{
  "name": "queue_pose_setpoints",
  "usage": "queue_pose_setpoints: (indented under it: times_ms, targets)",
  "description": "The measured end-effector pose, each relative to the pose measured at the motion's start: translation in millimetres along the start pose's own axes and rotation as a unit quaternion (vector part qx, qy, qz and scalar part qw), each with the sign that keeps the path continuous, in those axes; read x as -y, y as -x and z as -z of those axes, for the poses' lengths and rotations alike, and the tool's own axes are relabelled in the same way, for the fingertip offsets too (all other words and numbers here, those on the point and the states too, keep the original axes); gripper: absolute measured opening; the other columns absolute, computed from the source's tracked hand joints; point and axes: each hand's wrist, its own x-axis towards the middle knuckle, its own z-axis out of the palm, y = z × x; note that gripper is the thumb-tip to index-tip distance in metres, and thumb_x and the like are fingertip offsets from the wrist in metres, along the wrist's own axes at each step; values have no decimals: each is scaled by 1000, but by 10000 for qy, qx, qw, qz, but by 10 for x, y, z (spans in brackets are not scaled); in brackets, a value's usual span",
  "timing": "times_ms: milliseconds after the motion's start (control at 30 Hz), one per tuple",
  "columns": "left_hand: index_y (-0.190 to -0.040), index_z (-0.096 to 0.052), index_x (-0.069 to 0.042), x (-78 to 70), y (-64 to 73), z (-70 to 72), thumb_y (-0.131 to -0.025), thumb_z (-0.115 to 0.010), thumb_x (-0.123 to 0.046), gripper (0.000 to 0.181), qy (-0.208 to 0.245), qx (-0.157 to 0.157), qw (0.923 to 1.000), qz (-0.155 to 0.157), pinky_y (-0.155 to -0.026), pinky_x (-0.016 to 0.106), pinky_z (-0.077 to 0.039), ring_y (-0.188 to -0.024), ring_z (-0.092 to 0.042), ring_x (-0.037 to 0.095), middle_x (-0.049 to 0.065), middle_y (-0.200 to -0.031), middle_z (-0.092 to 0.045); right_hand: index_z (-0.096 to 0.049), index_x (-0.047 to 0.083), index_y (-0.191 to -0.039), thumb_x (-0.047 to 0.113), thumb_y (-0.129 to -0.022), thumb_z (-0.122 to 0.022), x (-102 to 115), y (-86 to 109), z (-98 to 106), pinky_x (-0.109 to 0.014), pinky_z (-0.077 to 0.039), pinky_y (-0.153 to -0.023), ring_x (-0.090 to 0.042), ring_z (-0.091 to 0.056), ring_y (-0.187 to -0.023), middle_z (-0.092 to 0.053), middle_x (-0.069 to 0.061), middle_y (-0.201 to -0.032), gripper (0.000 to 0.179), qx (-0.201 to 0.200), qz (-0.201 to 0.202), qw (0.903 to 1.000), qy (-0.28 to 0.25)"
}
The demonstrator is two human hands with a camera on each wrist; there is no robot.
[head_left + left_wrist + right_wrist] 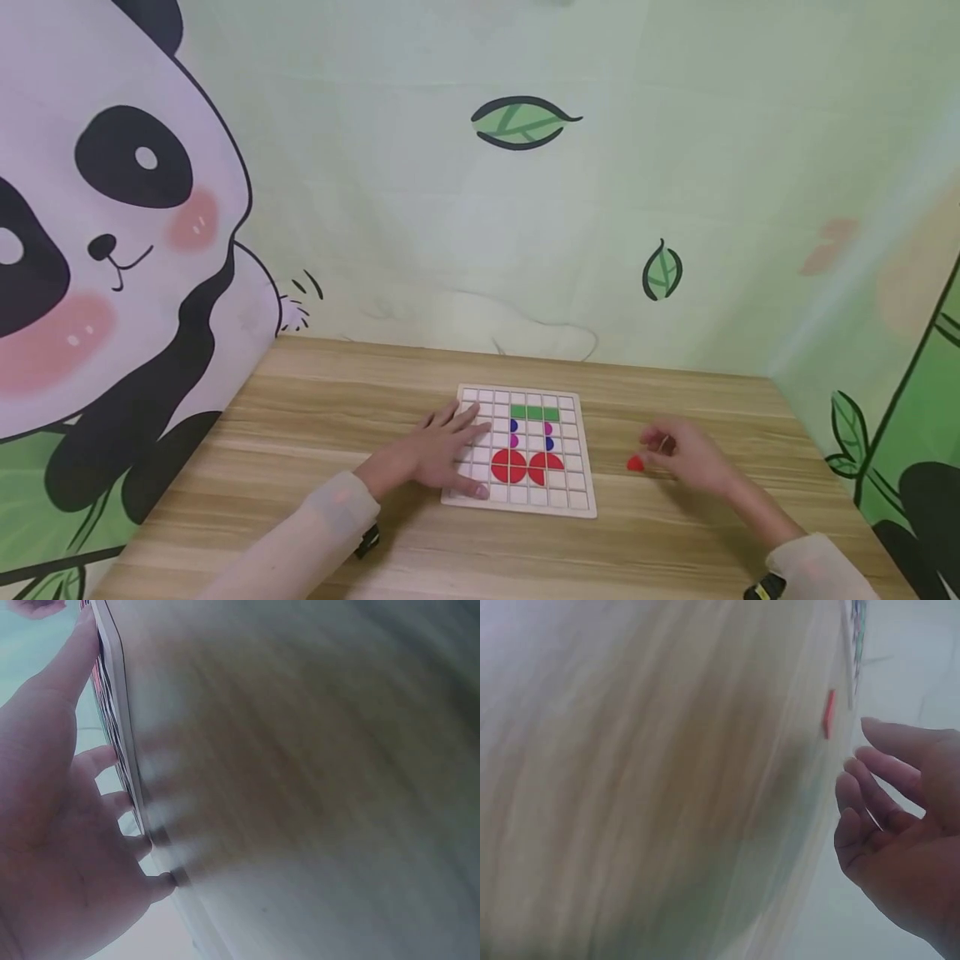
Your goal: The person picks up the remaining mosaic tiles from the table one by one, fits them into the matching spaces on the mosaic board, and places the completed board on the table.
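Observation:
A white grid board (pixel 525 500) lies on the wooden table with coloured pieces in its cells. A green strip (pixel 535 412) runs near the top, with blue and magenta half-rounds in two columns under it. Below these are a full red circle (pixel 508 466) and a three-quarter red circle (pixel 546 463). My left hand (pixel 442 450) rests spread over the board's left side, thumb at the lower edge. To the right of the board, a loose red piece (pixel 829 714) lies on the table. My right hand (pixel 686 454) hovers beside it, fingers loosely bent, thumb and fingertips apart, holding nothing.
The wooden table (pixel 337 375) reaches back to a pale green wall cloth (pixel 420 208) printed with leaves and a large panda (pixel 150 250). A dark band (pixel 367 542) shows at the left wrist, another (pixel 765 587) at the right.

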Motion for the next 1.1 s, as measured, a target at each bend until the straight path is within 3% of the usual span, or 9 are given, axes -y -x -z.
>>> queue_pose_setpoints:
  times_ms: [167,267,600,800,900,1100]
  targets:
    - [-170,-26,-25,-8,13,8,-85,-67,-81,109,89,10,10000,-12,-126,69,-9,-162,2,43,8,-179,-5,-71,0,-116,7,-91,-82,-113,38,-33,-26,-53,-71,-11,-60,-84,-67,-2,-97,28,544,104,9985,-9]
    - [-170,-26,-25,-7,6,4,-85,-67,-81,109,102,-4,9999,-12,-126,68,-8,-162,2,43,8,-179,-5,-71,2,-116,6,-92,-80,-146,36,-64,-27,-51,-71,-11,-57,-83,-66,-2,-98,26,658,95,9977,-136]
    - [-170,-26,-25,3,10,-4,-85,-67,-81,110,106,-36,9999,2,-126,67,-8,-162,2,42,7,-179,-6,-69,4,-107,3,-93,-77,-136,5,-86,-26,-48,-67,-13,-55,-78,-63,-3,-95,15,649,-131,9969,-432]
    - [-171,-25,-26,-2,-4,-9,-85,-67,-82,110,98,-18,10000,5,-127,67,-8,-162,2,42,7,-179,-5,-67,6,-103,5,-95,-77,-99,19,-106,-26,-48,-65,-16,-56,-78,-64,-2,-91,13,456,-468,9964,-534]
    - [-170,-25,-26,-1,-8,-8,-85,-66,-82,110,93,-20,10000,0,-127,67,-8,-162,2,42,6,-179,-5,-66,9,-97,9,-96,-77,-33,11,-136,-26,-50,-67,-14,-58,-79,-65,0,-89,12,377,-439,9972,-471]
    - [-170,-25,-27,13,-10,-6,-85,-66,-82,110,9,6,10000,41,-127,66,-9,-163,2,41,5,-179,-5,-74,6,-113,12,-98,-76,157,-92,-259,-26,-55,-74,-11,-64,-87,-72,4,-97,17,422,-123,9983,-391]
